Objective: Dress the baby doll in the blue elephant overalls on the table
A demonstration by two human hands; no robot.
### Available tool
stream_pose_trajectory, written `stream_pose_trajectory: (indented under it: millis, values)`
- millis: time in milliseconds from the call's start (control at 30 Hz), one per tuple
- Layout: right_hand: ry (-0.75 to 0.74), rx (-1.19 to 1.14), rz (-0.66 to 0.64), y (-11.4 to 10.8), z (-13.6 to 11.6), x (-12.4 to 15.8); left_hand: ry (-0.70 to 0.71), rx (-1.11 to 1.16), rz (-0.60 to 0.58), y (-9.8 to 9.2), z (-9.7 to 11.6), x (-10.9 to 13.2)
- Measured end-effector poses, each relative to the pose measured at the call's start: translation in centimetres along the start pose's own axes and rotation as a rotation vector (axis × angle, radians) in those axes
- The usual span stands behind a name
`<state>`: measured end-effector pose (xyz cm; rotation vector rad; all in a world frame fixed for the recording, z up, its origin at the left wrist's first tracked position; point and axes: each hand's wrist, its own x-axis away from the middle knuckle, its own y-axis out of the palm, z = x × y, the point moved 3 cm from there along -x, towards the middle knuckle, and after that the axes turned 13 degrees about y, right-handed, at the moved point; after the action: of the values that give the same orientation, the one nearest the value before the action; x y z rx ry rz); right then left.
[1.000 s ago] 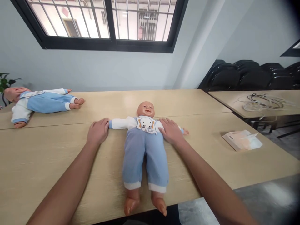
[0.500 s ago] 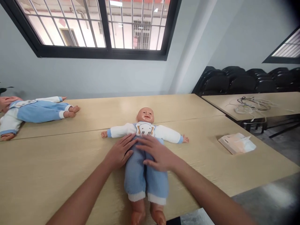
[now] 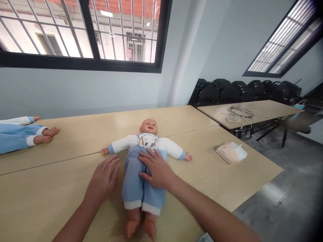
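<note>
A baby doll [image 3: 133,178] lies face up on the light wooden table [image 3: 63,188], arms spread and feet toward me. It wears blue trousers and a white top with blue cuffs and an elephant face on the chest. My right hand [image 3: 156,168] rests on the doll's belly and trouser front, fingers stretched out and slightly apart. Off the doll, to the left of its trousers, my left hand [image 3: 104,176] is held over the table with loosely bent fingers and nothing in it.
A second doll [image 3: 20,136] in like clothes lies at the left, partly out of view. A tissue pack [image 3: 230,153] sits to the right. Tangled cables [image 3: 241,114] lie on another table [image 3: 267,107]. Black folding chairs [image 3: 209,94] stand stacked by the wall.
My left hand has come off the doll's belly and moved left. My right hand stays on the doll. The view has turned to the right.
</note>
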<state>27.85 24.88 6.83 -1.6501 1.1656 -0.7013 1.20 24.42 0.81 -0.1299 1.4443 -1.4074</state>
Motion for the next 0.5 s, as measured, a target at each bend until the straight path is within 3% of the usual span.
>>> stream_pose_trajectory:
  millis: [267,500]
  values:
    - [0.274,0.068,0.175,-0.6,7.5,-7.8,-0.267,0.099,0.012,0.8,-4.1,1.9]
    - [0.559,0.136,0.297,-3.0,17.3,-17.0,-0.240,0.125,-0.057,2.3,-5.3,2.6]
